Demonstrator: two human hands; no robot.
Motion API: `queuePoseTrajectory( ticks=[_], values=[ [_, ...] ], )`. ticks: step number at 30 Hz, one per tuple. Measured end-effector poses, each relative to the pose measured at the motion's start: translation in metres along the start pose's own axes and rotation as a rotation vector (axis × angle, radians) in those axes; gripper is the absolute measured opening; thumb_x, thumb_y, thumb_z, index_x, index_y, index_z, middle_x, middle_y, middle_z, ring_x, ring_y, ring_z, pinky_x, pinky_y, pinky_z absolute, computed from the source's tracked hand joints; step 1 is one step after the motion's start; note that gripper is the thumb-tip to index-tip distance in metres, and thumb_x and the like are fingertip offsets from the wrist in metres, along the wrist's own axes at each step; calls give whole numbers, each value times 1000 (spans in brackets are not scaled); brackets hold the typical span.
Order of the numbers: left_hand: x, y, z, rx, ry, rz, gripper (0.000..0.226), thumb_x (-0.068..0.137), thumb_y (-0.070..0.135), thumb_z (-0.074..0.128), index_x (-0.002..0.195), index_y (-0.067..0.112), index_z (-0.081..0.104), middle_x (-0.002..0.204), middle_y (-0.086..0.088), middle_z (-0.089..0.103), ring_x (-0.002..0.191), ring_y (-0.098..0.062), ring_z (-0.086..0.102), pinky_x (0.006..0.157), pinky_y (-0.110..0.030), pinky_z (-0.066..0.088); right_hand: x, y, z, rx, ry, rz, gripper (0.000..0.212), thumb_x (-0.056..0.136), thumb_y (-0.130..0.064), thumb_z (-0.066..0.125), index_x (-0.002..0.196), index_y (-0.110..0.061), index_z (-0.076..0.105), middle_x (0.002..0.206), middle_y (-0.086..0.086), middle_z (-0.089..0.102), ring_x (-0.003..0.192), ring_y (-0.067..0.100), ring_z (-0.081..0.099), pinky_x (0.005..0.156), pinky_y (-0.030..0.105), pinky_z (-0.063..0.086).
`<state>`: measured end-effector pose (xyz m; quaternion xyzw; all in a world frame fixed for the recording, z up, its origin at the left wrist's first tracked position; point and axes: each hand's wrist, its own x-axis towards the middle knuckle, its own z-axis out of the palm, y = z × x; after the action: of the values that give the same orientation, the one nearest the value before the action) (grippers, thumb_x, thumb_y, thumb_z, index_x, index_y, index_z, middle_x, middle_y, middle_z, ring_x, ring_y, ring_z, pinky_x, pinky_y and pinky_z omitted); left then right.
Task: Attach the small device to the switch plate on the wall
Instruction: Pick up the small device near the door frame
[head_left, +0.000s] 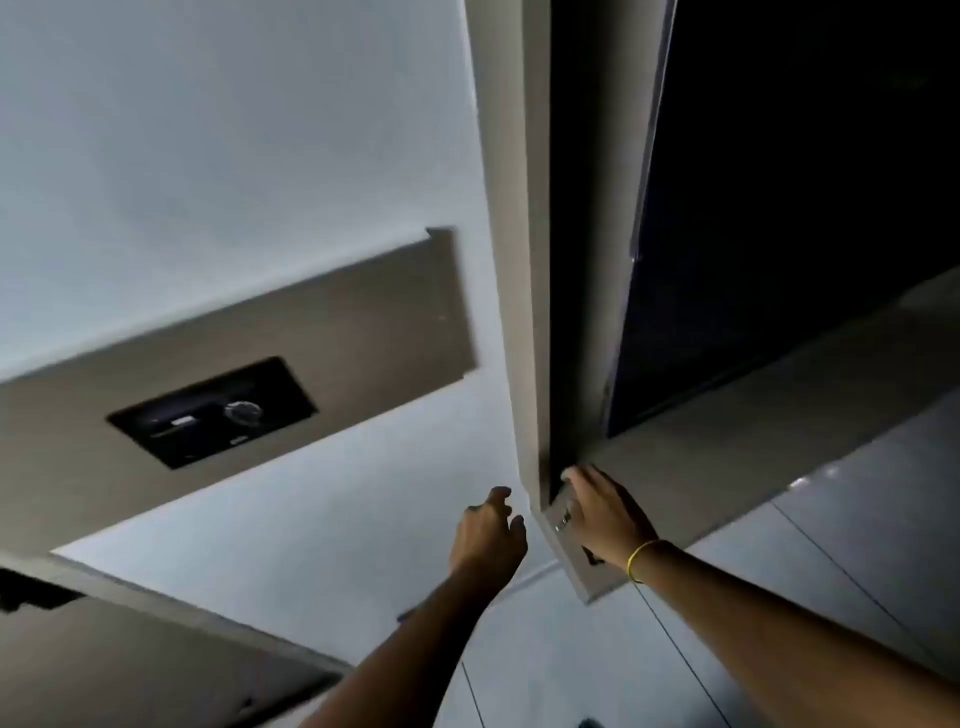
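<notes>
Right hand (605, 512) lies flat on the switch plate (563, 519), fingers spread over it, clamped on nothing visible; cannot tell if the small device is under the palm. Left hand (488, 535) hangs just left of the door frame (511, 260), fingers loosely curled, empty. Yellow band (638, 558) on right wrist. Dark panel (213, 413) set in the wall strip (337, 332), well left. View blurred

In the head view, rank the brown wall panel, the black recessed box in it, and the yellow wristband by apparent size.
1. Brown wall panel
2. Black recessed box
3. Yellow wristband, though it sits nearer the camera.
</notes>
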<state>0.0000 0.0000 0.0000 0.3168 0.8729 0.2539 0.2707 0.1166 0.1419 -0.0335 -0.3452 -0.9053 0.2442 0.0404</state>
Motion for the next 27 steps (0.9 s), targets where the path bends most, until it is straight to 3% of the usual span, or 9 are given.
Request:
queuePoseTrajectory(
  ticks=[4, 6, 9, 13, 15, 17, 21, 23, 27],
  values=[
    [40, -5, 75, -185, -54, -218, 44, 92, 13, 52, 135, 13, 63, 114, -16, 74, 87, -33, 74, 65, -31, 59, 12, 58, 50, 94, -41, 315, 17, 92, -14, 62, 108, -10, 58, 124, 15, 61, 112, 41, 64, 87, 40, 52],
    [53, -4, 106, -272, -70, -308, 46, 88, 10, 51, 132, 13, 66, 110, -15, 73, 80, -31, 73, 56, -23, 54, 13, 72, 74, 127, -70, 380, 22, 92, -13, 63, 112, -5, 60, 125, 20, 61, 119, 43, 61, 90, 42, 49],
    [75, 0, 141, -312, -66, -382, 33, 89, 13, 53, 115, 13, 74, 106, -16, 73, 94, -37, 70, 67, -29, 54, 17, 79, 97, 159, -75, 406, 32, 94, -15, 63, 124, -4, 61, 131, 20, 60, 125, 42, 57, 94, 45, 49],
    [98, 1, 165, -250, -33, -416, 32, 98, 32, 56, 90, 7, 74, 97, -20, 76, 97, -41, 68, 68, -32, 41, 27, 77, 108, 286, -8, 432, 18, 94, -15, 60, 104, -2, 67, 117, 21, 67, 113, 43, 61, 83, 46, 47],
    [105, -1, 170, -304, -8, -466, 27, 95, 29, 60, 90, 6, 74, 97, -20, 77, 98, -41, 69, 71, -35, 50, 33, 74, 110, 413, 1, 496, 14, 95, -14, 60, 92, -4, 69, 101, 20, 73, 98, 42, 64, 77, 45, 47],
    [108, -5, 173, -409, 1, -551, 20, 88, 23, 67, 90, 6, 76, 96, -20, 78, 97, -39, 70, 73, -37, 54, 36, 74, 114, 528, -20, 557, 23, 92, -8, 60, 69, -12, 61, 71, 10, 65, 74, 34, 53, 66, 40, 41],
    [100, -15, 165, -589, -19, -594, 8, 77, 8, 75, 83, 5, 80, 74, -14, 73, 69, -29, 64, 61, -29, 49, 35, 73, 113, 702, -58, 602, 41, 89, 1, 61, 52, -17, 54, 48, -5, 50, 62, 20, 40, 53, 31, 32],
    [91, -24, 152, -716, -33, -579, 10, 82, 0, 73, 89, -1, 80, 77, -17, 71, 69, -27, 64, 69, -36, 58, 30, 65, 108, 760, -85, 592, 40, 94, 0, 58, 57, -16, 64, 50, -5, 54, 59, 18, 43, 52, 28, 35],
    [65, -47, 99, -864, -60, -468, 13, 94, -1, 66, 93, 2, 79, 79, -14, 74, 71, -22, 67, 68, -32, 55, 19, 27, 90, 975, -137, 535, 31, 100, 3, 51, 98, -1, 82, 80, 15, 73, 73, 24, 64, 67, 32, 51]
  ],
)
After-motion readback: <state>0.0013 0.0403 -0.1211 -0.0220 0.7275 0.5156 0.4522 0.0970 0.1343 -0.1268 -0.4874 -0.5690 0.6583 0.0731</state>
